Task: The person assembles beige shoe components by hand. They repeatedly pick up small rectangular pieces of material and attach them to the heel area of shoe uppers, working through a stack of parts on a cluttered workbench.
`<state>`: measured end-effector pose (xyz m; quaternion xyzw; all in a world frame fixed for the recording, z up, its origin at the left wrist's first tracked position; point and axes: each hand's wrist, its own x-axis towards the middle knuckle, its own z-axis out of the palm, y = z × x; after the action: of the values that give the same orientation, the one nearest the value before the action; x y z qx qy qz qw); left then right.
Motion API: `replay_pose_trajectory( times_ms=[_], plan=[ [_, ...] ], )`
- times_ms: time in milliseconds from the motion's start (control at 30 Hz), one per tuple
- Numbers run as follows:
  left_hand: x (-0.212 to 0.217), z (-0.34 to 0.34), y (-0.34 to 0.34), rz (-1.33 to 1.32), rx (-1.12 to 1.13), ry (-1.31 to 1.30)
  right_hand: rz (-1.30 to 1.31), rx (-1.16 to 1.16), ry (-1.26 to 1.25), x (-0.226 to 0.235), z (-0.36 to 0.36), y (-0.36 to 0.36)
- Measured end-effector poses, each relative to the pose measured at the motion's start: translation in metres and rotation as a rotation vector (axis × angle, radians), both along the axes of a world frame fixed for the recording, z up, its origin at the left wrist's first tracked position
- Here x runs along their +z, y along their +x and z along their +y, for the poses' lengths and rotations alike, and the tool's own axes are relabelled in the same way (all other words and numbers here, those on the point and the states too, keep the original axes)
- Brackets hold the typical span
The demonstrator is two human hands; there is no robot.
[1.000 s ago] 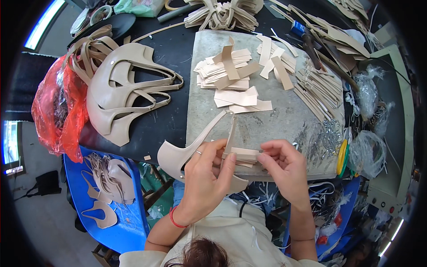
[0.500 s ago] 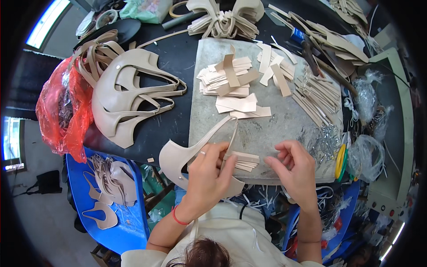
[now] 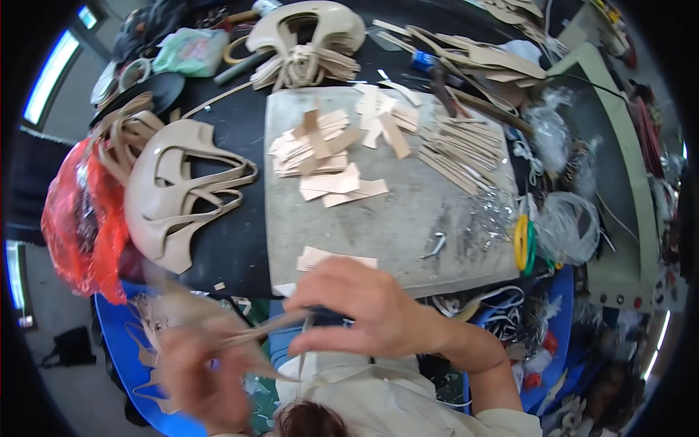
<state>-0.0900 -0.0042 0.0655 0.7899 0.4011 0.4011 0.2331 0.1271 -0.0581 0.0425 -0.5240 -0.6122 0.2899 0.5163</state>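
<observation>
My left hand, smeared by motion, is low on the left, closed on a beige leather-like shoe upper. The upper's body is blurred too, and its narrow strap reaches toward my right hand. That hand is in front of the board's near edge, thumb and fingers apart around the strap's end; whether they touch it is unclear. Just beyond its fingers, a few short beige strips lie on the grey board, partly hidden by the hand. Farther up the board are a pile of wider strips and a row of narrow ones.
Stacked beige uppers rest left of the board, beside a red plastic bag. Another bundle stands behind. Yellow-handled scissors and clear bags are at right. A blue chair holds more pieces below left.
My left hand has swung left and toward me with the upper, off the board. My right hand has moved left toward the strap. The whole view has shifted.
</observation>
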Motion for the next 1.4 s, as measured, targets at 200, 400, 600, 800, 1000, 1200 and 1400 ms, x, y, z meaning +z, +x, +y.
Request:
replay_pose_trajectory(
  times_ms=[200, 400, 600, 800, 1000, 1200, 1400],
  plan=[
    [0.032, 0.084, 0.021, 0.131, -0.079, -0.118, -0.668, -0.616, -0.052, -0.044, -0.018, 0.106],
    [-0.053, 0.148, 0.017, 0.456, -0.209, -0.192, -1.318, -0.655, -0.158, -0.067, -0.019, 0.131],
    [-0.037, 0.094, 0.034, 0.169, 0.000, 0.049, -1.104, -0.671, -0.084, -0.053, -0.019, 0.135],
    [-0.053, 0.015, 0.088, -0.160, -0.495, -0.604, -0.276, -0.390, -0.111, -0.020, -0.024, 0.037],
    [-0.075, -0.004, 0.100, -0.496, -0.461, -1.062, -0.184, -0.335, -0.144, -0.020, -0.034, 0.021],
    [-0.070, -0.007, 0.100, -0.462, -0.410, -0.965, -0.423, -0.357, 0.012, -0.023, -0.035, 0.017],
    [-0.052, 0.001, 0.095, -0.090, -0.462, -0.448, -0.644, -0.130, 0.099, -0.017, -0.030, 0.032]
  ],
)
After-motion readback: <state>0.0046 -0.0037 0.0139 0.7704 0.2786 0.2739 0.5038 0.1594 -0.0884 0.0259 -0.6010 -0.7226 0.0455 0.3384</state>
